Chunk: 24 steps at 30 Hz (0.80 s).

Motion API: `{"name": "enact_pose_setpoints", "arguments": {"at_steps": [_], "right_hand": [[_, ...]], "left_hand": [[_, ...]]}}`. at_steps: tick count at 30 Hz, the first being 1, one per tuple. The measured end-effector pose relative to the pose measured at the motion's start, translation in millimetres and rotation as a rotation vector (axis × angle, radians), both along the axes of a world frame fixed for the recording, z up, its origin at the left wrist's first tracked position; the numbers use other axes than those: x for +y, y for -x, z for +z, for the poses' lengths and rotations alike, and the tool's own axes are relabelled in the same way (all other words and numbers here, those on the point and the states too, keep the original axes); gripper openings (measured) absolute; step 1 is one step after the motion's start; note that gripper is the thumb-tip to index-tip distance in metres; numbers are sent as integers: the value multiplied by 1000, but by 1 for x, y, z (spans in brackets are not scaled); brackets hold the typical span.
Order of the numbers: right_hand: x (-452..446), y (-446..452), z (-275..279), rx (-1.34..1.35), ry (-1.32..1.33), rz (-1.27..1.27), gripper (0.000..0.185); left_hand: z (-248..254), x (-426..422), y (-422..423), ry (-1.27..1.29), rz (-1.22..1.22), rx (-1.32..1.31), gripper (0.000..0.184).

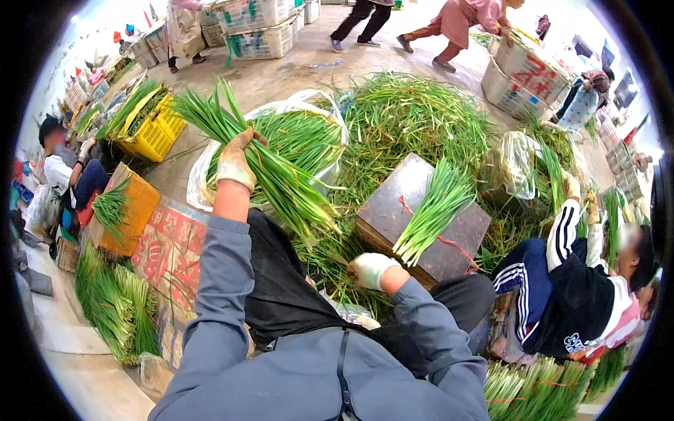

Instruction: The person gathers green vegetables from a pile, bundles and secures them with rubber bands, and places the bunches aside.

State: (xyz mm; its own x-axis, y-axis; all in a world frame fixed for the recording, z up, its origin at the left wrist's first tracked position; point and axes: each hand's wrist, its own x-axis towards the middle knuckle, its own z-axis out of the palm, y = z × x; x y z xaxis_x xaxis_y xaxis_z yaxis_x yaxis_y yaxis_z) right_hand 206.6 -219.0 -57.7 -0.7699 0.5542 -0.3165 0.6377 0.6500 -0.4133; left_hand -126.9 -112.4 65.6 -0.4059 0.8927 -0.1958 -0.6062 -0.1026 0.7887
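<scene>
My left hand (237, 163), in a pale work glove, is wrapped round a large bunch of long green stalks (288, 184), held slanting over my lap with the pale ends at lower right. My right hand (370, 271), gloved too, is low between my knees near loose greens; its fingers are curled, and what they hold, if anything, is too small to name. Beside it a dark-topped block (400, 193) bears a smaller bunch of stalks (439, 210), lying across a red tie (456, 244).
A heap of loose greens (414, 119) rises ahead, beside a white sack (340, 123). Co-workers sit at left (60, 165) and right (583, 288). A yellow crate (158, 130) and stacked pale crates (523, 77) stand farther off. Tied bundles (116, 309) lie at lower left.
</scene>
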Motion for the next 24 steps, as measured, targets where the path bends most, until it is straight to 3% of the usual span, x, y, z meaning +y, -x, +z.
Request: {"name": "enact_pose_setpoints", "arguments": {"at_steps": [1,3,4,6,10,12,13,15,18,19,21,23,24], "right_hand": [[-1,-6,9,-59,111,-15,33],[5,0,19,369,-82,-271,34],[15,12,40,423,-57,-401,35],[24,35,63,802,-150,-597,38],[49,57,66,861,-303,-660,35],[55,46,55,1100,135,-721,21],[55,37,57,1121,159,-745,18],[44,11,66,1091,493,-852,19],[32,-23,46,1245,318,-949,13],[38,-34,17,1427,383,-1012,13],[33,-62,-12,1452,548,-1207,15],[24,-75,-41,1205,580,-1297,13],[20,-85,-50,753,509,-1146,22]], "left_hand": [[2,-1,-1,23,38,-5,15],[1,-5,-15,29,38,-2,15],[0,-8,-25,37,37,7,14],[-11,-10,-36,37,-26,29,12],[-17,-18,-64,11,-129,21,13],[-14,-24,-65,18,-158,64,18],[-15,-25,-61,19,-148,58,18],[-18,-26,-51,-5,-131,58,20],[-16,-24,-28,33,-63,31,17],[-16,-21,-19,23,-6,12,18],[0,-27,-7,-23,52,-10,19],[-14,-17,28,-178,0,-20,20],[-13,-13,42,-190,9,-63,20]]}}
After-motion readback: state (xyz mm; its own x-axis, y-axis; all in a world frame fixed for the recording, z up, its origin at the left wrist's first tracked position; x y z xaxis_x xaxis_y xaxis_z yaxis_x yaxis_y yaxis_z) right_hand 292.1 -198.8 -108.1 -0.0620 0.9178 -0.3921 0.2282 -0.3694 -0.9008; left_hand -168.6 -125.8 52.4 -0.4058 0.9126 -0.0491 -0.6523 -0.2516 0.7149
